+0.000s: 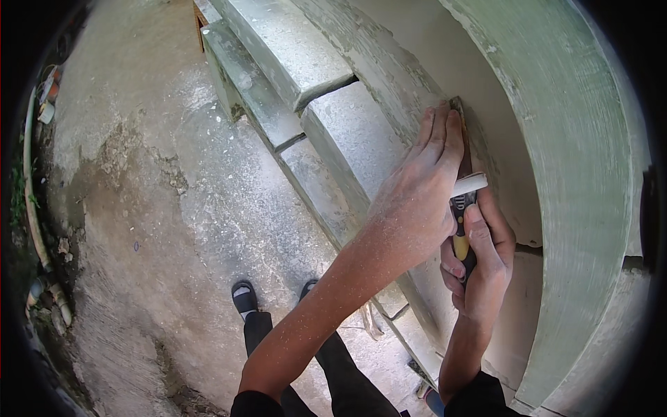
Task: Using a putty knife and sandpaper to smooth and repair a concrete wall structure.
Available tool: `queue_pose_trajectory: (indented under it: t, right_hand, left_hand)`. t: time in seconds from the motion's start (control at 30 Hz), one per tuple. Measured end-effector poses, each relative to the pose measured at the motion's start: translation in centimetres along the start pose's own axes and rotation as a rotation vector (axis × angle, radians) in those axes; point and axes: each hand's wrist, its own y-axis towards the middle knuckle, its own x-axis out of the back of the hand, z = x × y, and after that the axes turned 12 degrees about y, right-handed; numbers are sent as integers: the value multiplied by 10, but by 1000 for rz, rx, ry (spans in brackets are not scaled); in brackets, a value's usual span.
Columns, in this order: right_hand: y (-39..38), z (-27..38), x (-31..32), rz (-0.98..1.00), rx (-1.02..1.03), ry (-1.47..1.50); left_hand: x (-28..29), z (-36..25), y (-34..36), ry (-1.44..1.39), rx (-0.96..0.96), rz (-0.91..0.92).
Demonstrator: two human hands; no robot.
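My right hand (486,257) is wrapped round a tool with a black and yellow handle (460,244), its thumb lying along the top. A narrow, dark brownish blade (465,149) runs up from the handle against the pale wall; its exact kind is unclear. Across the base of the blade sits a short white strip (470,184). My left hand (420,177), dusted with white powder, has its fingers stretched out side by side over the blade. Their tips rest near the blade's far end, and the left thumb is hidden.
Grey-green ledges (354,132) step down left of my hands. A curved, pale green painted band (556,174) borders the wall on the right. Below, my sandalled foot (244,299) stands on worn concrete floor (153,208). A pipe (31,181) lies along the far left edge.
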Motion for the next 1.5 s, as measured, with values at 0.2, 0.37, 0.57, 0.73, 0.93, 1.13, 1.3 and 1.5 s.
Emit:
queue_pose_trajectory:
  t: [0.2, 0.37, 0.57, 0.73, 0.93, 1.13, 1.3, 1.5]
  right_hand:
    - [7, -10, -9, 51, 21, -9]
    - [-2, -1, -5, -21, -10, 5]
    - [0, -2, -10, 12, -11, 27]
    - [10, -1, -21, -40, 8, 49]
    - [21, -2, -25, 15, -7, 24]
    - [41, 3, -41, 97, -7, 65]
    - [10, -19, -13, 60, -33, 96]
    - [0, -11, -1, 64, 54, 2]
  left_hand:
    - [1, 3, -2, 64, 26, -16]
    - [6, 0, 0, 58, -27, 27]
    - [7, 1, -2, 41, -5, 5]
    - [14, 10, 8, 78, -27, -47]
    - [12, 22, 15, 71, -9, -71]
    - [33, 28, 41, 11, 84, -103]
    - [16, 18, -11, 65, 69, 12]
    - [7, -1, -5, -81, 58, 41]
